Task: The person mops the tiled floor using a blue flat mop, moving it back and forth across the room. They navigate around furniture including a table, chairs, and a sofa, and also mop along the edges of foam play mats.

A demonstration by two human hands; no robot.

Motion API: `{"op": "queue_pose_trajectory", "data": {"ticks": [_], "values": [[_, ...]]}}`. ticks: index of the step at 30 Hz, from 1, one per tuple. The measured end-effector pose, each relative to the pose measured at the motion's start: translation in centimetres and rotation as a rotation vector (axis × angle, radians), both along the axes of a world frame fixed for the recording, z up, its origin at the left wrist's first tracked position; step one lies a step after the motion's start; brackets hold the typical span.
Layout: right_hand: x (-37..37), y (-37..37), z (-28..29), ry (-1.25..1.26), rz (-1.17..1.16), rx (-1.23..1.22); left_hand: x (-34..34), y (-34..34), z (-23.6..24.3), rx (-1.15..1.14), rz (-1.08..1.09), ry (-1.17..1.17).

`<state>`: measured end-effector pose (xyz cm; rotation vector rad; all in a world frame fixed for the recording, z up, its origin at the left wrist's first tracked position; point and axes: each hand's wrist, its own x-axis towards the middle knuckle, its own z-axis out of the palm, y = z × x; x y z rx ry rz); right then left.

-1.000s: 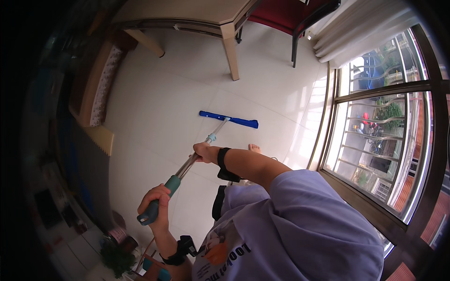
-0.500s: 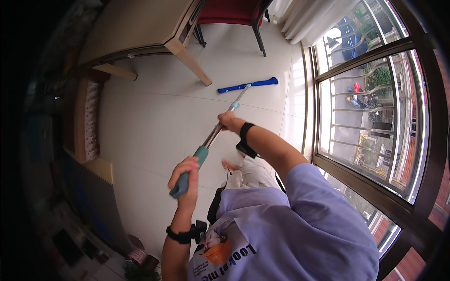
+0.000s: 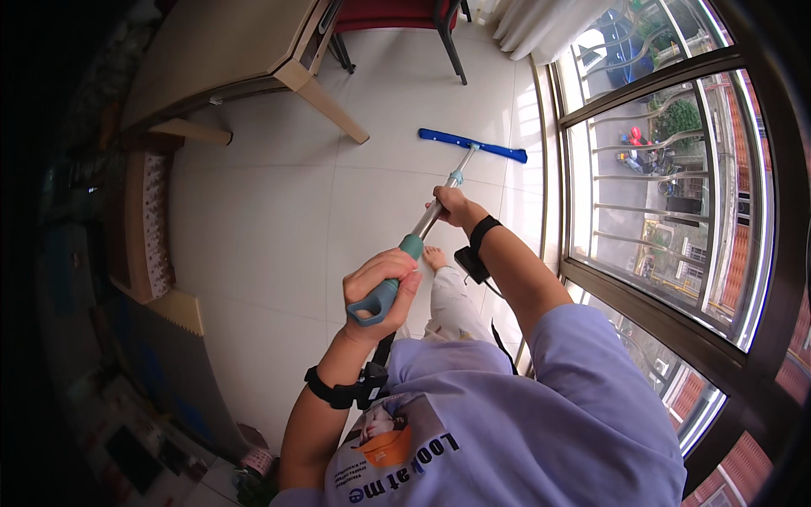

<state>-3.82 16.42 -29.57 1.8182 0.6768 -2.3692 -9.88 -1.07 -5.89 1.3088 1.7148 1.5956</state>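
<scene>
Both my hands are closed around the pole of a flat mop (image 3: 429,220). My left hand (image 3: 382,287) wraps the green and grey grip near its looped top end. Farther down, my right hand (image 3: 454,207) grasps the bare metal section, just above a light blue collar. The mop's long blue head (image 3: 473,145) lies on the pale tiled floor (image 3: 253,228), slanted with its right end nearer me. Black bands with small devices sit on both my wrists. One bare foot (image 3: 435,258) shows below the pole.
A wooden table (image 3: 228,51) stands at the far left, its leg (image 3: 329,110) near the mop head. Behind it is a red chair (image 3: 393,13). A barred window (image 3: 659,177) with a dark frame runs along the right, beside a white curtain (image 3: 541,25). Low wooden furniture (image 3: 135,228) lines the left.
The mop head has slid right and turned, its left end now farther away. Both hands have moved right with the pole, and my left has risen slightly. One foot has come forward.
</scene>
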Motion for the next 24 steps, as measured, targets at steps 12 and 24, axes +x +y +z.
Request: {"op": "queue_pose_trajectory", "data": {"ticks": [12,24], "values": [[-7.9,-22.0,1.5,0.116,-0.163,-0.165,-10.1,-18.3,5.5,-0.168,-0.257,0.067],[-17.4,-42.6,3.3,0.243,-0.108,-0.368,-14.3,-35.6,9.9,-0.258,-0.137,0.17]]}}
